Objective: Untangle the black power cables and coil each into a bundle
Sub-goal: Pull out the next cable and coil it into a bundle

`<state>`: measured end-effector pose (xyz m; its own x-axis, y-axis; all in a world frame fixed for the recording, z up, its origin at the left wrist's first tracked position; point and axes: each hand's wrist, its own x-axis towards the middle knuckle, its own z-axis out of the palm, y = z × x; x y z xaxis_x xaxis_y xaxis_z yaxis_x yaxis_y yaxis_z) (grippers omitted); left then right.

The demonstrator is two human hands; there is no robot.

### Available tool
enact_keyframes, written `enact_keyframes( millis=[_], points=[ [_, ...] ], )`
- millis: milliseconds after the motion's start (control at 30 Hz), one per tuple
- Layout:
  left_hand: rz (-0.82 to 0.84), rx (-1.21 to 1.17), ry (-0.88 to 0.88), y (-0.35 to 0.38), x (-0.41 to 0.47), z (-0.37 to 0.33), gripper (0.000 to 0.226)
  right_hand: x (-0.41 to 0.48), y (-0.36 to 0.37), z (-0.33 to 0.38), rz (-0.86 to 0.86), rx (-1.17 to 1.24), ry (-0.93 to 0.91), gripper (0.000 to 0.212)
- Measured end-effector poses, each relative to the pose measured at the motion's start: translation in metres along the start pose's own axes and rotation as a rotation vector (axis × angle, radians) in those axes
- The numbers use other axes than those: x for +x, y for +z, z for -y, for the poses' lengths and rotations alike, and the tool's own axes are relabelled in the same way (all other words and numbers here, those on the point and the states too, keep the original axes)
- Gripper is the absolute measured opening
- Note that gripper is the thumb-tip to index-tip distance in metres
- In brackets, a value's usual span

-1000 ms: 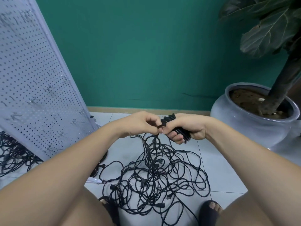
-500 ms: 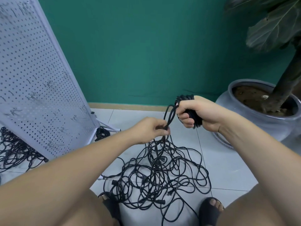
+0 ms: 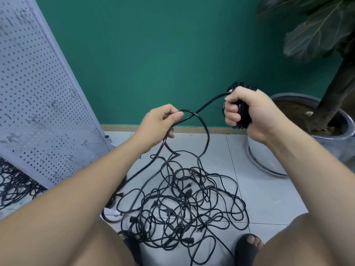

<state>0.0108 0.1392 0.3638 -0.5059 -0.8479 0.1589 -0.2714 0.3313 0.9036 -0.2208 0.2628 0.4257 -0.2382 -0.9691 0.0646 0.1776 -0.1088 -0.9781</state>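
The right hand (image 3: 247, 112) grips the coiled bundle (image 3: 242, 114) upright; the left hand (image 3: 159, 123) pinches the cable (image 3: 208, 102), which slants down-left to the tangle (image 3: 182, 204) on the floor (image 3: 269, 198).

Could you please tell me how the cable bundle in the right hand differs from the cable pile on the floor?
The bundle is wound into tight, compact loops; the pile sprawls in loose, crossing loops. The bundle is gripped in the right hand, held up in the air; the pile lies on the tiled floor. Both are black cable; one strand runs from the bundle through the left hand toward the pile.
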Motion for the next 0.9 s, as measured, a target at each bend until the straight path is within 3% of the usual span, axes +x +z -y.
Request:
enact_keyframes(
  millis=[100,167,267,400,533,633,800,900],
  points=[
    [0.125,-0.217,-0.141,-0.005,-0.001,0.005,0.029,0.0,-0.002,-0.004,-0.052,-0.055,0.003,0.033],
    [0.243,-0.17,-0.186,-0.008,-0.005,0.012,0.029,-0.001,-0.005,-0.004,-0.08,-0.076,0.006,0.032],
    [0.31,0.075,-0.128,-0.011,-0.007,0.026,0.022,-0.002,-0.005,-0.007,-0.102,-0.115,0.037,0.032],
    [0.19,0.305,0.031,0.004,-0.005,0.032,0.029,-0.006,0.001,-0.014,-0.035,-0.079,0.073,0.03],
    [0.235,0.221,0.111,0.028,-0.008,0.029,0.035,-0.007,0.006,-0.016,0.018,-0.045,0.082,0.029],
    [0.301,0.165,0.052,0.033,-0.006,0.033,0.038,-0.008,0.006,-0.014,0.021,-0.053,0.056,0.028],
    [0.311,0.321,-0.162,0.033,-0.009,0.045,0.041,-0.008,0.002,-0.012,-0.024,-0.042,0.019,0.031],
    [0.369,0.134,-0.267,0.044,-0.012,0.045,0.026,-0.009,0.002,-0.013,-0.004,-0.04,0.014,0.03]
  ],
)
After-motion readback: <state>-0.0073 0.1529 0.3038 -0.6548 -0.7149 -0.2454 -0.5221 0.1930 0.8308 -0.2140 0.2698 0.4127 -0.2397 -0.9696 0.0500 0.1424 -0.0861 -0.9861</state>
